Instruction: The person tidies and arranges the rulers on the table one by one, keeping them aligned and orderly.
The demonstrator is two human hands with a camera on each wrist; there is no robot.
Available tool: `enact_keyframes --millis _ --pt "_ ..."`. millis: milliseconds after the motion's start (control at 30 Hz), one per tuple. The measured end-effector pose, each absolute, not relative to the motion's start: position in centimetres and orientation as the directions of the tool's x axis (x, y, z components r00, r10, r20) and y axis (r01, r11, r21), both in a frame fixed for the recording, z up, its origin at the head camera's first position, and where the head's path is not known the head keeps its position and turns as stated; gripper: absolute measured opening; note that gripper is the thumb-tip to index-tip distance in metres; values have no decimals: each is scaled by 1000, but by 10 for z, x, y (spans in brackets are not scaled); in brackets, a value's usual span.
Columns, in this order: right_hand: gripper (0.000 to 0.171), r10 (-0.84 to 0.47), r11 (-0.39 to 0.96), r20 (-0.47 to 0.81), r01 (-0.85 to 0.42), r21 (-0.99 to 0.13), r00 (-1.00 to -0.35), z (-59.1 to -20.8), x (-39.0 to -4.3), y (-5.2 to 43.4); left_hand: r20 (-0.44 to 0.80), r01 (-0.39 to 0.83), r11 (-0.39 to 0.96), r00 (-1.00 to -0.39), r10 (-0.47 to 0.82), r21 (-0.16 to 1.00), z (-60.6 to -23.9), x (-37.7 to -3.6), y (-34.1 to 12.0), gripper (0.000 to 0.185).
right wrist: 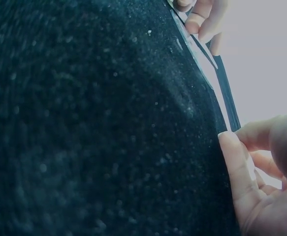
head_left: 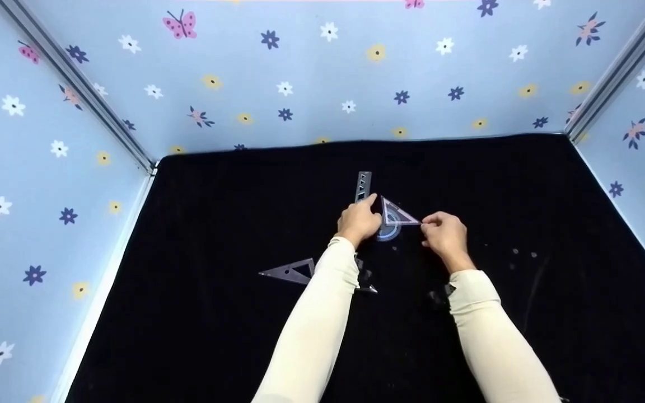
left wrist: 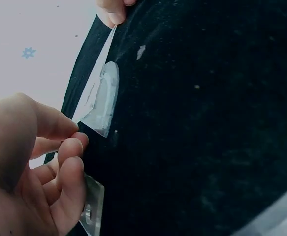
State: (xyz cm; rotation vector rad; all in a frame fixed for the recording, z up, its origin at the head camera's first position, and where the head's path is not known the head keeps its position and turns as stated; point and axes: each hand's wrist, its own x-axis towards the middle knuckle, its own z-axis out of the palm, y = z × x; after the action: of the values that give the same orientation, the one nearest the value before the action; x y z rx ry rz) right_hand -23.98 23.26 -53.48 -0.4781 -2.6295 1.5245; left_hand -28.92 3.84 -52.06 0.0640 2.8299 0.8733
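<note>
Black cloth (head_left: 524, 184): both hands' fingers pinch small set square (head_left: 396, 215); left hand (head_left: 358, 220), right hand (head_left: 444, 235); protractor (head_left: 388, 232) half hidden beneath.

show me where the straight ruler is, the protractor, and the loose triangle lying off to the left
straight ruler (head_left: 363, 184), head view, on its far end above the left hand.
protractor (head_left: 388, 232), head view, on its curved blue edge between the hands.
loose triangle (head_left: 291, 272), head view, on its clear body beside the left sleeve.
</note>
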Motion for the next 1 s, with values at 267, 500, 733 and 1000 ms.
enact_keyframes --millis 267,500,733,1000 --pt "12 298 474 -105 243 -846 -949 -535 -239 229 -205 -30 839 -974 98 543 -518 -292 38 62" --pt "11 295 455 -100 231 -860 -950 -535 -239 229 -229 -17 858 -966 117 513 -513 -295 38 65" --pt "9 292 454 -115 243 -857 -950 -534 -241 230 -222 3 869 -966 130 495 -513 -296 39 60" --pt "9 305 478 -111 253 -841 -946 -534 -242 233 -178 38 871 -974 142 489 -516 -294 41 53"
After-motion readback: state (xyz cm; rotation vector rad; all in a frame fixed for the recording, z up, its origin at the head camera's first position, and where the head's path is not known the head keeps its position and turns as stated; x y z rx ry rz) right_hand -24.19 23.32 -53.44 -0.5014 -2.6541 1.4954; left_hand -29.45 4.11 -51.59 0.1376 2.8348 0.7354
